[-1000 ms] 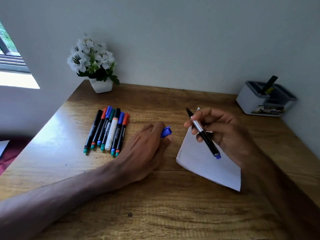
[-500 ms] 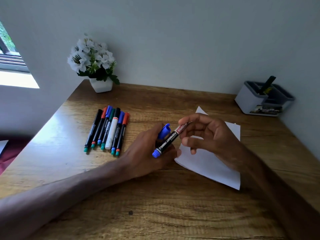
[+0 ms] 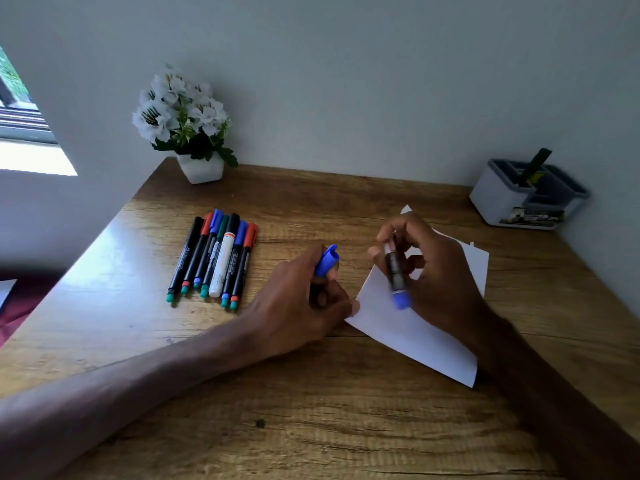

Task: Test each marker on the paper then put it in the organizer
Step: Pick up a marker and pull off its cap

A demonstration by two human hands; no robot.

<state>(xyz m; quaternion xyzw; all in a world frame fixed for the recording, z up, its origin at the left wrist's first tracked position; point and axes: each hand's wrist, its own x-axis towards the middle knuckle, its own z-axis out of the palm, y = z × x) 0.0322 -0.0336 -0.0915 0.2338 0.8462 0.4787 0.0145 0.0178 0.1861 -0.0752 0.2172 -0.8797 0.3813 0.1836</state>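
Now my right hand [image 3: 440, 271] grips the black blue-ended marker [image 3: 394, 271] over the white paper sheet [image 3: 415, 334], barrel lying far-to-near, its blue plastic cap [image 3: 327, 260] pinched in my left hand [image 3: 294, 299] just left of the sheet.

Row of markers [image 3: 214, 258] lies on the counter [image 3: 311, 410], left of centre. Paper [image 3: 398, 327] lies right of centre. My left hand [image 3: 298, 299] sits between them, a cap [image 3: 326, 260] in its fingers. My right hand [image 3: 436, 271] is over the paper with the held marker [image 3: 394, 268]. Organizer [image 3: 498, 199] stands at the far right corner, one stored marker [image 3: 535, 164] in it. Flower pot [image 3: 201, 169] is far left, by the wall.
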